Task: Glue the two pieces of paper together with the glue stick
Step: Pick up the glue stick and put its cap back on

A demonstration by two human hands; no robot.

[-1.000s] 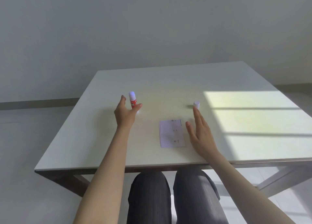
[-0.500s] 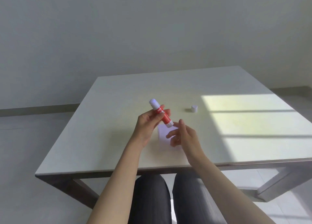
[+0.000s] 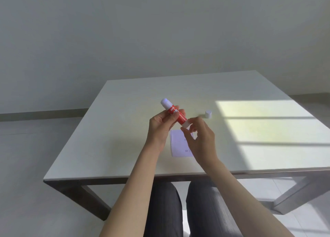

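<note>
My left hand point(image 3: 160, 126) holds a red glue stick point(image 3: 175, 113) by its body, tilted above the table, with its white end pointing up and to the left. My right hand point(image 3: 200, 138) pinches the stick's white lower end between thumb and fingers. Below both hands a white sheet of paper point(image 3: 179, 144) lies flat on the table, its right part hidden by my right hand. Whether it is one sheet or two stacked I cannot tell.
A small white cap point(image 3: 208, 114) stands on the white table point(image 3: 116, 138) to the right of the hands. A sunlit patch covers the table's right side. My knees show under the front edge.
My left hand lifted the glue stick off the table and brought it over the paper. My right hand rose from beside the paper and took hold of the stick's lower end.
</note>
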